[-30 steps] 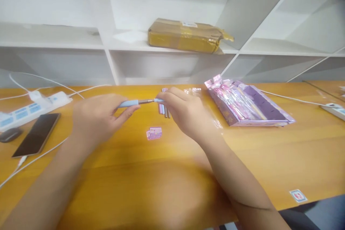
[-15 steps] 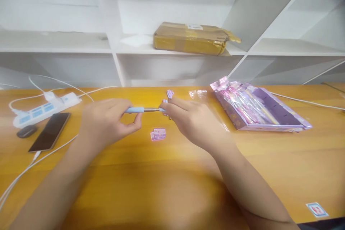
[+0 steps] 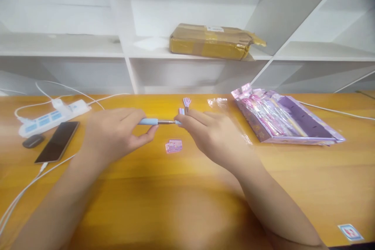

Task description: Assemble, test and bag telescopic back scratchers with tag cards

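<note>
My left hand (image 3: 117, 133) is closed around the light blue handle of a telescopic rod (image 3: 148, 121), thumb underneath. A thin silver metal section runs from the handle to the right. My right hand (image 3: 209, 133) pinches the rod's other light blue end, mostly hidden by its fingers. Just behind my right fingers is a purple, hand-shaped piece (image 3: 186, 102) with a dark stem; whether it joins the rod I cannot tell. Below the rod, a small purple printed card or sticker (image 3: 174, 146) lies on the table.
At right stands an open purple box (image 3: 299, 139) of plastic-wrapped items. Clear wrapping (image 3: 217, 103) lies behind my right hand. A power strip (image 3: 55, 119), phone (image 3: 58, 142), dark oval object (image 3: 33, 141) and white cables are at left. A taped parcel (image 3: 213, 41) rests on the shelf.
The whole scene has shifted slightly to the right in view. Both hands keep their hold on the rod, with little visible change between them.
</note>
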